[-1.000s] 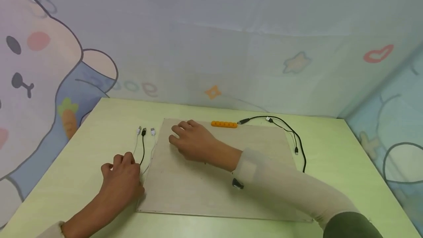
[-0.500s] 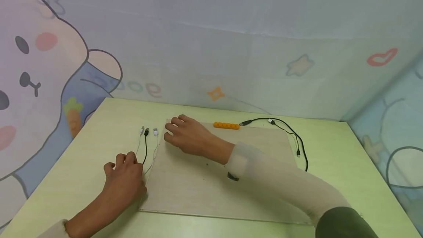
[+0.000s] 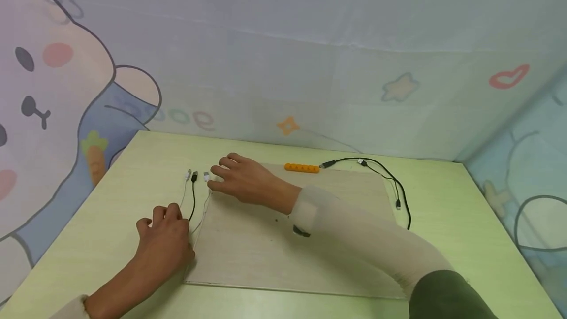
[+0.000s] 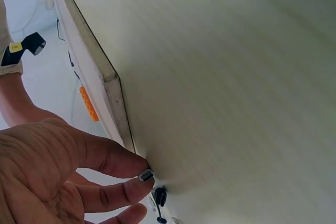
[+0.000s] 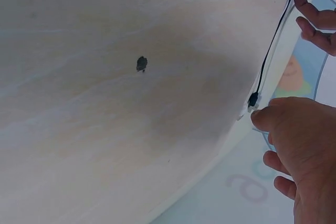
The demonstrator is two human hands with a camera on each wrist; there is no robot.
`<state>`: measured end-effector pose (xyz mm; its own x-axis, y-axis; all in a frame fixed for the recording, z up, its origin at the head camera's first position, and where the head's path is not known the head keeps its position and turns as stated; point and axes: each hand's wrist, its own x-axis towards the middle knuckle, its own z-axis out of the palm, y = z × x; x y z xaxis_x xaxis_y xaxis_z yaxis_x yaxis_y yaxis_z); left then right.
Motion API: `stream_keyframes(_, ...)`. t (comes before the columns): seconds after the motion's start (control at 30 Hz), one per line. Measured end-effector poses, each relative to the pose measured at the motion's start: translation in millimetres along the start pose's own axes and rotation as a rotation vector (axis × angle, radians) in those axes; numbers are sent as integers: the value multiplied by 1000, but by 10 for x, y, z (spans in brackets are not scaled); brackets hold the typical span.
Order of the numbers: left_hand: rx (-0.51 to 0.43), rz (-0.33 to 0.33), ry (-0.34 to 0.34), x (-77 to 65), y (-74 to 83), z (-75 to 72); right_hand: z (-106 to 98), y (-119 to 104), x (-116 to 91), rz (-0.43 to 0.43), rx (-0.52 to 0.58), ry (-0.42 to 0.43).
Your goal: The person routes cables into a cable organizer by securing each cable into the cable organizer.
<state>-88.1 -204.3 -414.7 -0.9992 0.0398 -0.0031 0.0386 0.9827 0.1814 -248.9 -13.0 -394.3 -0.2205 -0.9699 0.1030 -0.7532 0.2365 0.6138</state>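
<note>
My left hand [image 3: 165, 240] is low at the left edge of a pale board [image 3: 292, 250]. In the left wrist view its thumb and index finger pinch a small white cable plug [image 4: 146, 174]. Just beside the fingertips stands a black plug [image 4: 160, 196]. My right hand [image 3: 239, 179] is over the board's far left corner, fingers spread, its thumb right at a white USB plug [image 3: 206, 176]. A black USB cable [image 3: 193, 196] and a white USB plug [image 3: 188, 175] lie left of that. In the right wrist view a black-bodied plug [image 5: 253, 99] shows close by the thumb.
An orange cable holder [image 3: 301, 168] with several slots sits at the board's far edge. A thick black cable [image 3: 402, 191] and a thin short black USB cable [image 3: 386, 176] lie to its right. A printed cloth wall [image 3: 310, 73] rises behind the table [image 3: 465, 240].
My right hand has moved left across the board's far edge to the white USB plug. My left hand has stayed in place.
</note>
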Motion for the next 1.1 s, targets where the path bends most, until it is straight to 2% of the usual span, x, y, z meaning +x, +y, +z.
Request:
stream_keyframes(0.3, 7, 9, 8, 13, 6, 6, 5, 19, 154, 0, 8, -32)
stream_keyframes(0.77, -34, 19, 17, 31, -69, -22, 73, 6, 323, 6, -2, -166)
stream_keyframes(1.1, -12, 28, -17, 60, -50, -12, 85, -1, 432, -5, -57, -210)
